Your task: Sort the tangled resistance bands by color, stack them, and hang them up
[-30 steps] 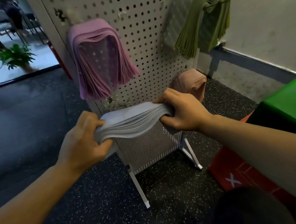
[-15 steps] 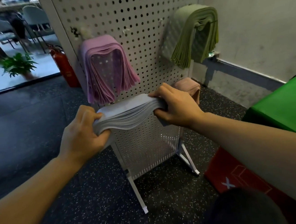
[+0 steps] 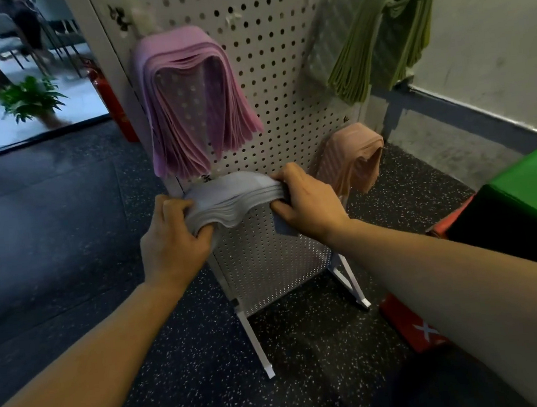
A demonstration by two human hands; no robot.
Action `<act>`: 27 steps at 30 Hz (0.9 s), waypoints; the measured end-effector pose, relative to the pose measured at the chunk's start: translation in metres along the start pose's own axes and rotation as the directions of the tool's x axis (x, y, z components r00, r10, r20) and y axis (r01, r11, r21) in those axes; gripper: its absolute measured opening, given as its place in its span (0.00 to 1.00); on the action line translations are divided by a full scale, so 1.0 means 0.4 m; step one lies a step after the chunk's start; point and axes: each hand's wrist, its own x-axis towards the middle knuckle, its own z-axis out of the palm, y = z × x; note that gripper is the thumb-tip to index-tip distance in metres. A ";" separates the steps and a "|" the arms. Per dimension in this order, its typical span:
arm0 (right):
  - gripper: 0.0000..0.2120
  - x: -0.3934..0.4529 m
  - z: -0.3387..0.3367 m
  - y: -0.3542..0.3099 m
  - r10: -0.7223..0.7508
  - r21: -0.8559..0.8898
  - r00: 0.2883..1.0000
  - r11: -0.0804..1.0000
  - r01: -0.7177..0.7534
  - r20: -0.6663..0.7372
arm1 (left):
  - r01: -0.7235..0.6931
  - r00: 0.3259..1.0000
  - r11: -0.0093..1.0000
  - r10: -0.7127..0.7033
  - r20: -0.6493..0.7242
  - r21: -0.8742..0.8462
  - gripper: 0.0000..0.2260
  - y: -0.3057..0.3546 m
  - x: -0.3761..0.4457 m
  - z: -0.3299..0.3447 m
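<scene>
Grey bands (image 3: 227, 197), white perforated pegboard (image 3: 267, 72)

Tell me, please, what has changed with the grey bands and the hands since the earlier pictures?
Both hands carried the grey stack closer to the pegboard, just under the purple bands. The left hand and right hand still grip its two ends. The green bands and pink bands hang as before.

Grey band stack (image 3: 230, 195) draped against pegboard, below hung purple stack (image 3: 192, 102)

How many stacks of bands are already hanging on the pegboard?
3: purple stack upper left, green stack upper right, pink stack lower right. The grey stack is held at the board.
</scene>
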 end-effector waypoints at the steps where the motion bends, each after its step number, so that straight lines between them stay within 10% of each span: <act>1: 0.14 -0.007 0.007 0.001 0.006 -0.003 1.000 1.000 -0.006 0.017 | 0.022 1.000 1.000 -0.021 0.011 -0.010 0.19 0.000 -0.009 0.004; 27: 0.33 -0.017 0.056 -0.055 0.089 0.214 0.990 0.970 -0.112 0.114 | 0.287 0.938 0.957 -0.288 0.190 0.036 0.22 0.036 -0.035 0.011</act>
